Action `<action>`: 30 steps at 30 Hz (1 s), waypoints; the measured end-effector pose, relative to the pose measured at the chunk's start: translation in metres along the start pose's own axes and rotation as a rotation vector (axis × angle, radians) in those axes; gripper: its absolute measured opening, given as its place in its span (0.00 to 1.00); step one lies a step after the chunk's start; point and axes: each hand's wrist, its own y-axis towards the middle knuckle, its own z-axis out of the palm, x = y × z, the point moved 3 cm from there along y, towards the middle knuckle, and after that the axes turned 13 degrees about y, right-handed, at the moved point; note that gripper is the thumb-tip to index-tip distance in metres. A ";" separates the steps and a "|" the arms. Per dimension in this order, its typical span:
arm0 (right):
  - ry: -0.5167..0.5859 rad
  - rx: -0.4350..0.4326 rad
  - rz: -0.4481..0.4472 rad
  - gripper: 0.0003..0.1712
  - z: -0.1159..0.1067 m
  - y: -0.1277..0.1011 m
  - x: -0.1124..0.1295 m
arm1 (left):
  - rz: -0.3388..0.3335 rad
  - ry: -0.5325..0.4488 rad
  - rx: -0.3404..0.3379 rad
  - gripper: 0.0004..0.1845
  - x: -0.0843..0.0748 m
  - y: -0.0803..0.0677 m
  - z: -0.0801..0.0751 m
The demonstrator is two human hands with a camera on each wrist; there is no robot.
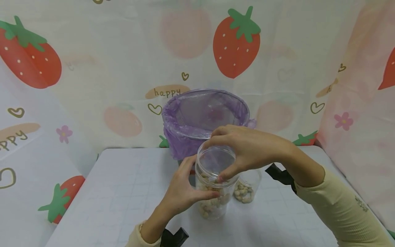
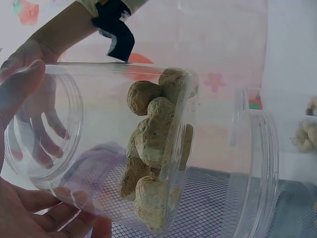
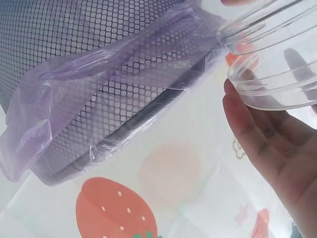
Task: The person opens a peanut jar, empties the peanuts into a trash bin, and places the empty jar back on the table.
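My left hand (image 1: 179,188) grips a clear plastic jar (image 1: 218,211), its thumb across the front. Several unshelled peanuts (image 2: 151,136) lie at the bottom, seen in the left wrist view. Over the top my right hand (image 1: 256,147) spans a clear lid (image 3: 277,101), thumb on the near edge and fingers at the far side. Whether the lid sits fully on the neck I cannot tell. Behind and right stands a second clear jar (image 1: 254,180), also holding peanuts; the left wrist view has the first jar's base above a rim.
A mesh bin (image 3: 124,59) lined with a purple bag (image 1: 182,137) stands at the back of the white table (image 1: 132,192), just beyond the jars. Strawberry-printed cloth (image 1: 123,68) hangs behind and at both sides.
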 end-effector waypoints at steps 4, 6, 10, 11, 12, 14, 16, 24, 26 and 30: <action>-0.007 -0.007 0.002 0.39 -0.001 0.000 0.000 | -0.001 -0.004 0.004 0.49 -0.001 0.001 0.000; -0.008 -0.011 -0.002 0.38 -0.001 0.000 -0.001 | -0.003 -0.006 0.007 0.49 -0.002 0.001 0.000; -0.005 -0.023 0.001 0.38 -0.003 0.000 -0.002 | -0.013 -0.014 0.014 0.49 -0.001 0.001 -0.001; -0.005 -0.026 0.003 0.38 -0.003 0.000 -0.002 | -0.014 -0.017 0.016 0.50 -0.001 0.000 -0.001; -0.006 -0.030 0.006 0.38 -0.004 0.000 -0.002 | -0.015 -0.019 0.017 0.50 0.000 0.000 -0.001; -0.011 -0.043 0.011 0.39 -0.005 0.000 -0.004 | -0.012 -0.022 0.019 0.50 0.000 0.000 -0.001; -0.016 -0.058 0.013 0.39 -0.007 -0.001 -0.005 | -0.003 -0.020 0.015 0.50 0.000 0.000 -0.002; -0.004 -0.093 0.050 0.41 -0.016 -0.005 -0.014 | 0.029 -0.016 -0.007 0.51 0.002 -0.001 -0.003; -0.007 -0.097 0.053 0.40 -0.018 -0.005 -0.016 | 0.034 -0.010 -0.010 0.51 0.002 -0.001 -0.003; -0.016 -0.114 0.082 0.39 -0.025 -0.007 -0.022 | 0.031 0.011 -0.021 0.52 0.002 -0.002 -0.004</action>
